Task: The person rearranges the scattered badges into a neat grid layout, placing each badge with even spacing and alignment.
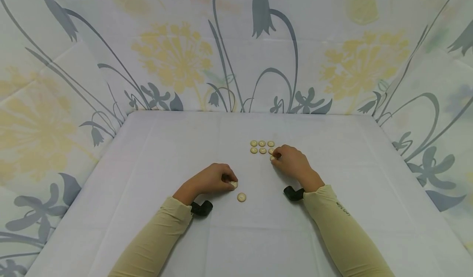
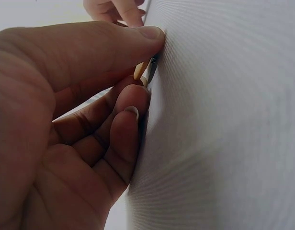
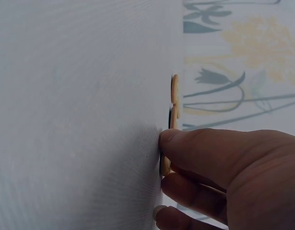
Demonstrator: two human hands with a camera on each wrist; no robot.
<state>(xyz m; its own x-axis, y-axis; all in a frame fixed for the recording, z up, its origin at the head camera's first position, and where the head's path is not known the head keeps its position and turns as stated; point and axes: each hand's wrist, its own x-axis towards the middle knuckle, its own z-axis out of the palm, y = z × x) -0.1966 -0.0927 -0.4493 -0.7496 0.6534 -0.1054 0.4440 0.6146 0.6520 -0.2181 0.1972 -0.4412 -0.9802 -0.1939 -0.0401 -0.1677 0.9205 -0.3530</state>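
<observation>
My left hand (image 1: 214, 177) pinches a small round wooden disc (image 1: 234, 184) between thumb and fingers, low over the white table. In the left wrist view that disc shows edge-on as a thin tan rim (image 2: 141, 70). Just in front of this hand, a loose disc (image 1: 242, 197) lies flat. Farther back, my right hand (image 1: 293, 162) pinches another disc (image 1: 272, 158) at the table surface. It adjoins two short rows of matching discs (image 1: 262, 150), whose right end the fingers partly cover. The right wrist view shows the held disc (image 3: 165, 165) between thumb and finger. Markings on the discs are too small to read.
A white cloth covers the table (image 1: 251, 244). Flower-printed fabric (image 1: 236, 55) rises along its back and both sides. A black wrist piece sits under each sleeve cuff, on the left (image 1: 202, 208) and on the right (image 1: 293, 193).
</observation>
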